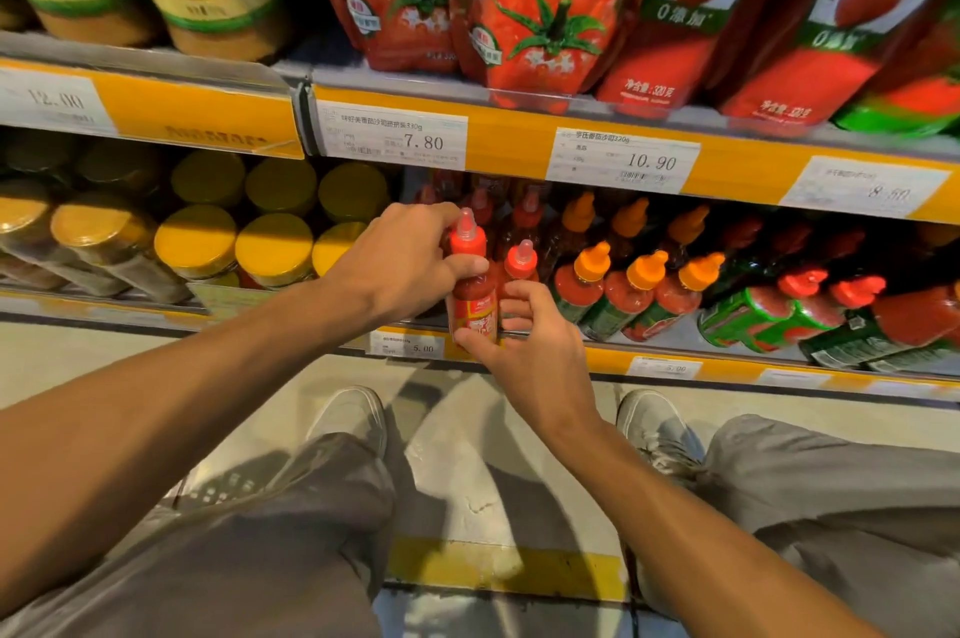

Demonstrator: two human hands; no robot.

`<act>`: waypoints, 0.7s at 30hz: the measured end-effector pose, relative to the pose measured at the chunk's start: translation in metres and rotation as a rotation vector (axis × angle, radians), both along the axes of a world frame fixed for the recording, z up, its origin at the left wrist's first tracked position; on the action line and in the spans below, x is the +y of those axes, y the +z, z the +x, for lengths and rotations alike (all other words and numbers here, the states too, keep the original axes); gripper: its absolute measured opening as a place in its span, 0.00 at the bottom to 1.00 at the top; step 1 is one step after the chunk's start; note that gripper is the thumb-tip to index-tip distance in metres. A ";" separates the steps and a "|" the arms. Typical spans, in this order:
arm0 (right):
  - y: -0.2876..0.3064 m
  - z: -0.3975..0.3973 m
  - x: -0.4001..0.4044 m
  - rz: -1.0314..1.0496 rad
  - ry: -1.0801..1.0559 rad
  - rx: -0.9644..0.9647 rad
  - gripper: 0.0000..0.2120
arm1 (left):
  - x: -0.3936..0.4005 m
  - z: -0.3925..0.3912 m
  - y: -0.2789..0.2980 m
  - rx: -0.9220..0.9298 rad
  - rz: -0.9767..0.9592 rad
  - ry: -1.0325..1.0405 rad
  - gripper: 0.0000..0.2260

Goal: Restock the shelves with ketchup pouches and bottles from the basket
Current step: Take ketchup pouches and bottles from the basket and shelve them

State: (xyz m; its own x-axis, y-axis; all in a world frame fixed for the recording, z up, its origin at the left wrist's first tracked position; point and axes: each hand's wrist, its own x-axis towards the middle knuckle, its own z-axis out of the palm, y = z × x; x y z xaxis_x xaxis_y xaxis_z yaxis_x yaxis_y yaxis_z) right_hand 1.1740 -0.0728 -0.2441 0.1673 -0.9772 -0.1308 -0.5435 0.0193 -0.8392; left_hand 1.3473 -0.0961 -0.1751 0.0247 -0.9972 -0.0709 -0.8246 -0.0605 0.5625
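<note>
Left hand (410,258) grips a red-capped ketchup bottle (471,291) at the lower shelf's front edge (727,367); right hand (524,341) pinches its base above the "5.00" tag (408,345).

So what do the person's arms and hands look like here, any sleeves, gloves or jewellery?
Both forearms are bare right up to the edge of the picture, so no sleeve shows. The left hand and right hand wear no gloves, and no rings, watch or wristband can be seen on the fingers or wrists. Below the arms, the person wears grey trousers and pale shoes.
</note>
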 end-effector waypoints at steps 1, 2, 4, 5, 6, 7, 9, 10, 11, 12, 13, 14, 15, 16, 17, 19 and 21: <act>-0.002 -0.003 -0.001 -0.013 0.003 0.028 0.27 | -0.002 0.001 -0.002 0.006 0.008 0.019 0.11; -0.004 -0.006 -0.001 -0.025 0.008 0.054 0.26 | -0.004 0.002 -0.005 0.011 0.017 0.038 0.10; -0.009 -0.012 -0.003 -0.036 0.019 0.112 0.24 | -0.010 0.003 -0.010 0.000 0.036 0.070 0.09; -0.013 -0.015 -0.005 -0.041 0.030 0.151 0.23 | -0.012 0.003 -0.013 -0.011 0.044 0.082 0.09; -0.017 -0.018 -0.007 -0.045 0.045 0.194 0.23 | -0.015 0.002 -0.016 -0.015 0.051 0.093 0.10; -0.021 -0.021 -0.010 -0.044 0.068 0.242 0.22 | -0.017 0.002 -0.018 -0.014 0.057 0.101 0.11; -0.028 -0.025 -0.015 -0.030 0.141 0.359 0.23 | -0.020 0.001 -0.023 -0.005 0.068 0.112 0.12; -0.032 -0.027 -0.018 -0.023 0.185 0.415 0.23 | -0.022 0.001 -0.026 -0.005 0.076 0.112 0.13; -0.035 -0.028 -0.020 -0.014 0.227 0.460 0.23 | -0.024 0.001 -0.028 -0.008 0.084 0.109 0.13; -0.038 -0.029 -0.023 -0.004 0.262 0.494 0.23 | -0.025 0.000 -0.031 -0.014 0.093 0.103 0.14; -0.041 -0.030 -0.025 0.007 0.290 0.520 0.23 | -0.026 -0.001 -0.034 -0.019 0.103 0.094 0.14; -0.042 -0.030 -0.027 0.013 0.307 0.534 0.22 | -0.026 -0.001 -0.037 -0.022 0.112 0.087 0.14; -0.042 -0.030 -0.028 0.010 0.309 0.534 0.21 | -0.026 -0.002 -0.039 -0.023 0.117 0.080 0.14; -0.042 -0.029 -0.029 -0.007 0.292 0.521 0.19 | -0.027 -0.002 -0.041 -0.022 0.117 0.075 0.15; -0.040 -0.029 -0.029 -0.042 0.254 0.493 0.17 | -0.027 -0.002 -0.042 -0.020 0.116 0.073 0.15; -0.032 -0.028 -0.028 -0.167 0.135 0.385 0.13 | -0.028 -0.003 -0.043 -0.021 0.117 0.062 0.15; -0.018 -0.026 -0.027 -0.317 0.050 0.253 0.11 | -0.028 -0.002 -0.042 -0.015 0.121 0.058 0.16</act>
State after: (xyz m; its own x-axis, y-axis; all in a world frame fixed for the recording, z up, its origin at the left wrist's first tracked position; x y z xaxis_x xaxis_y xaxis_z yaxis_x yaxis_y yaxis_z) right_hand 1.1484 -0.0994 -0.2626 0.2166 -0.9672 0.1328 -0.7276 -0.2506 -0.6386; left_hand 1.3456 -0.1237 -0.2170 0.0838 -0.9782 -0.1902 -0.8263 -0.1749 0.5354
